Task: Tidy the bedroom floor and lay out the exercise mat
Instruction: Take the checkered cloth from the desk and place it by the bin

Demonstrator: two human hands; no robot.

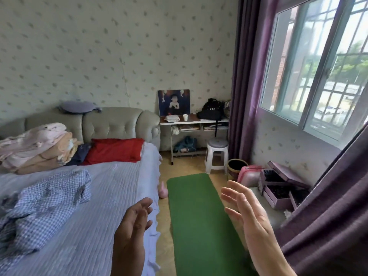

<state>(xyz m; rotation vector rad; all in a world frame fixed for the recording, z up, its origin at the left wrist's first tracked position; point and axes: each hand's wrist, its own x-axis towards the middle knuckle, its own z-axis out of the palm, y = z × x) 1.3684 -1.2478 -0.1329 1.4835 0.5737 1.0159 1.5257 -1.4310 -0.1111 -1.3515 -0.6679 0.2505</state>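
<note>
A green exercise mat (199, 216) lies unrolled flat on the wooden floor between the bed and the window wall. My left hand (132, 232) is raised over the bed's edge, palm inward, fingers apart and holding nothing. My right hand (249, 214) is raised over the mat's right side, fingers spread, empty too. The two palms face each other with the mat showing between them.
The bed (89, 216) with a checked cloth (43, 204) and red pillow (115, 149) fills the left. A pink object (163, 191) lies by the bed. A white stool (217, 154), basket (236, 166), pink case (250, 174) and purple boxes (278, 186) stand along the window wall.
</note>
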